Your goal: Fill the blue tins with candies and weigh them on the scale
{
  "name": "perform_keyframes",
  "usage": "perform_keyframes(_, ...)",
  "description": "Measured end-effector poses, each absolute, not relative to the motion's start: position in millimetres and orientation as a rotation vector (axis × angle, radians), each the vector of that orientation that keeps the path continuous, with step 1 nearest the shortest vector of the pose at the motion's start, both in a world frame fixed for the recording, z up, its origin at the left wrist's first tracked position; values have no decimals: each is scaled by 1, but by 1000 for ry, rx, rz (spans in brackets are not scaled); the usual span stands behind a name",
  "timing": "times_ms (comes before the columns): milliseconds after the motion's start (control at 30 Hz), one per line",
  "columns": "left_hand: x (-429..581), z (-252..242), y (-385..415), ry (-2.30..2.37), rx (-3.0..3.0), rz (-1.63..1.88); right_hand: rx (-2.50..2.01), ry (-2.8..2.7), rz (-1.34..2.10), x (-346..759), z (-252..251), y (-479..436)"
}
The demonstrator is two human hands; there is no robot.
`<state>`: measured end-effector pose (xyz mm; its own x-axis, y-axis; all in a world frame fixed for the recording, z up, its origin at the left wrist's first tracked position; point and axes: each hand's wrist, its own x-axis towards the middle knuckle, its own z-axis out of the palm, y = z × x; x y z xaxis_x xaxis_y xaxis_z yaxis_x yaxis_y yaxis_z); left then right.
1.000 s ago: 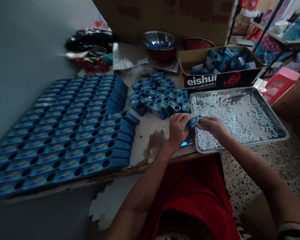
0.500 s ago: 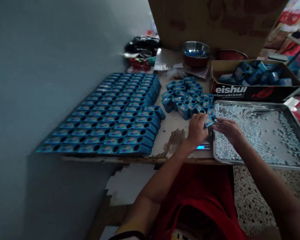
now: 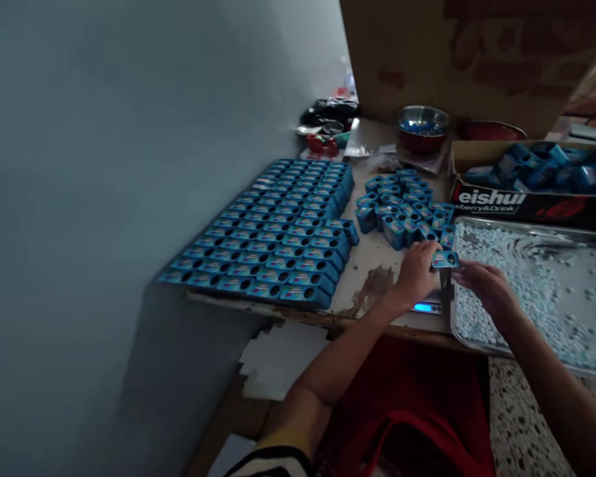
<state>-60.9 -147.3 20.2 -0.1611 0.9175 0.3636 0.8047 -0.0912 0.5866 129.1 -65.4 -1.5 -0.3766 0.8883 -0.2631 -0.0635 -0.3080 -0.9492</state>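
Both hands meet over the near edge of the worktop (image 3: 372, 262), just where a small scale with a lit blue display (image 3: 426, 307) sits against the metal tray (image 3: 531, 228). The left hand (image 3: 417, 273) is curled, fingers closed on the left end of a small blue box (image 3: 446, 260), which it holds level just above the scale. The right hand (image 3: 487, 286) comes in from the tray side with its fingers drawn together at the box's right end; it touches the box, though from here I cannot tell whether anything is pinched in its fingertips. The tray under that hand is strewn with small pale blue-white candies (image 3: 526, 285), thick along its near and left sides, thinner in the middle. Just behind the hands stands a loose cluster of open blue boxes (image 3: 402, 205), upright and crowded together. To the left, well apart from the hands, closed blue boxes lie in neat rows (image 3: 278, 232) over much of the worktop, up against the grey wall (image 3: 129, 165). Behind the tray is a cardboard carton (image 3: 496, 199) heaped with more blue boxes, and beyond the cluster a steel bowl (image 3: 422, 122) rests near a big brown carton (image 3: 477, 53).
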Motion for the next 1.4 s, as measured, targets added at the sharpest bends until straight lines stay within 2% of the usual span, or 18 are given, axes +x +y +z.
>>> perform_keyframes(67,-82,31,-147,1909,1729,1309,-1205,-1526,1530,156,-10,-49)
perform_keyframes(167,-146,67,-150,1875,1721,1538,-1384,-2059,728,197,-29,-23)
perform_keyframes(200,-175,81,-151,1931,1761,1576,-1397,-2123,582,205,-34,-17)
perform_keyframes(233,-206,93,-150,1999,1780,1598,-1401,-2152,511,209,-38,-14)
perform_keyframes(333,-298,115,-141,2064,1810,1521,-1279,-2099,613,184,-29,-20)
perform_keyframes(500,-383,87,-117,2072,1715,1424,-743,-2222,510,43,36,-37)
perform_keyframes(633,-394,52,-111,2067,1708,1364,-400,-2716,145,-88,60,-17)
perform_keyframes(800,-399,28,-115,2237,1739,1264,-323,-3012,-283,-177,41,16)
perform_keyframes(967,-406,19,-111,2332,1753,1077,-174,-3031,-357,-188,32,28)
perform_keyframes(1167,-419,9,-102,2124,1914,685,48,-2971,-320,-180,38,29)
perform_keyframes(1267,-428,10,-103,1981,1924,575,30,-2859,-160,-159,66,16)
perform_keyframes(1400,-414,20,-103,1914,1876,429,-131,-2834,104,-102,130,-13)
